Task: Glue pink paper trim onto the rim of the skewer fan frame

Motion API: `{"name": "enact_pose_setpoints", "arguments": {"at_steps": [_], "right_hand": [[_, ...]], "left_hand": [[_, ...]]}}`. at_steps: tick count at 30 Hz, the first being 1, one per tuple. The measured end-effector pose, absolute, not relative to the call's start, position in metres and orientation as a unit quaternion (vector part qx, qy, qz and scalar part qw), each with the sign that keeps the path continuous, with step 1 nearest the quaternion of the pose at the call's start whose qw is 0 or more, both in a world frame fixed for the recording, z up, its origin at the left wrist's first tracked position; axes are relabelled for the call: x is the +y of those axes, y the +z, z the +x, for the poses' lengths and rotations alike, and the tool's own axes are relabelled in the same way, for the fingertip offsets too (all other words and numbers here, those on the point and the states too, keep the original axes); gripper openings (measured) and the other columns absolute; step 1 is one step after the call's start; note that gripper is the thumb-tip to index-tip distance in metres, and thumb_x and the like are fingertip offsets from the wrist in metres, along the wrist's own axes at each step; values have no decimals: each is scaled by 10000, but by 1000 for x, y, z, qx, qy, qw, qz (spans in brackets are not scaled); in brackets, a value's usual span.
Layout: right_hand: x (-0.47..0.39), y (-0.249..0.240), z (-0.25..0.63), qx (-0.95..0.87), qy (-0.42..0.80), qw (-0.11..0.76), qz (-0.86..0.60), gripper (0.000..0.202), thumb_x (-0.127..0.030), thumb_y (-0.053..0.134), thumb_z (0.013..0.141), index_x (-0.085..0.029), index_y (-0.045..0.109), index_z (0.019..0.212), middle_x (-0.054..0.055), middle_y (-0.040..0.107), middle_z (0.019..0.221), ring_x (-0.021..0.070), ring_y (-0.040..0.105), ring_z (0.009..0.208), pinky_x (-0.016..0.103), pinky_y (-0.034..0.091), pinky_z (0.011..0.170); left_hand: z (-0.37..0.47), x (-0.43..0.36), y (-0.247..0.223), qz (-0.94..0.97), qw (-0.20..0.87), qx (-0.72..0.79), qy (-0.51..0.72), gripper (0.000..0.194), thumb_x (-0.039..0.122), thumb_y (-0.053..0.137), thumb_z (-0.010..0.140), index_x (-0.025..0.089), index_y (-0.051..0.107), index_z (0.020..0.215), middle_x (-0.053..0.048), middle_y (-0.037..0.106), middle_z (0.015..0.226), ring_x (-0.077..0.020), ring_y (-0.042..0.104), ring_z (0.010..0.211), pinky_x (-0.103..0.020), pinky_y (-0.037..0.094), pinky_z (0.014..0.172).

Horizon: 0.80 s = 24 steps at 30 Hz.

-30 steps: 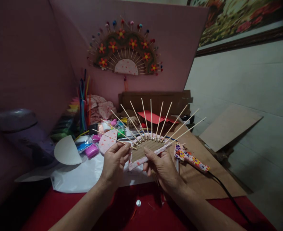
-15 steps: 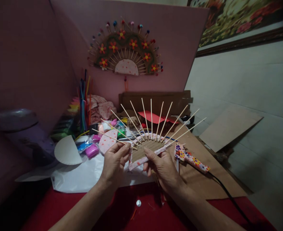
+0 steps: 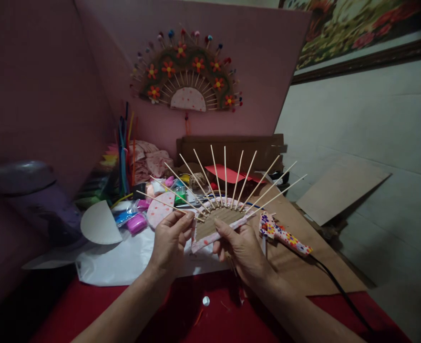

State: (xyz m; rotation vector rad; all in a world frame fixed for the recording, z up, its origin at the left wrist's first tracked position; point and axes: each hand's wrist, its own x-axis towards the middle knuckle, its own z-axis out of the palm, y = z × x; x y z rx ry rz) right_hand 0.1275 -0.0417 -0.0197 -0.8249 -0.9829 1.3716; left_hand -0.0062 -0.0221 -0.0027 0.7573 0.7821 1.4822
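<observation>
Between my hands is a half-round cardboard fan base, edged in pink dotted cloth, with its bare corrugated side towards me. Several thin wooden sticks spread out from its curved edge like rays. My left hand pinches the left end, thumb and forefinger at the inner end of the lowest left stick. My right hand grips the straight lower edge, thumb on the front and fingers curled behind. Right of that hand lies a glue gun wrapped in flowered cloth, its black cord trailing off to the lower right.
A white half-disc, a pink dotted half-disc and bagged coloured clay lie left. Pipe cleaners stand behind. A finished fan hangs on the pink board. A brown cardboard sheet covers the table's right side.
</observation>
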Motion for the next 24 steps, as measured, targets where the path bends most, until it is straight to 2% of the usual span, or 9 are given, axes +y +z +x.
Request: {"name": "enact_pose_setpoints", "arguments": {"at_steps": [24], "right_hand": [[-43,-16,127,-415,598,589,-350,269,-372,603,754,-110,584,695,0,580,437,67,468,316,148,347,301]], "left_hand": [[-6,-23,-1,330,610,334,638,106,154,712,609,111,624,648,-7,586,675,-74,535,608,-180,450,582]]}}
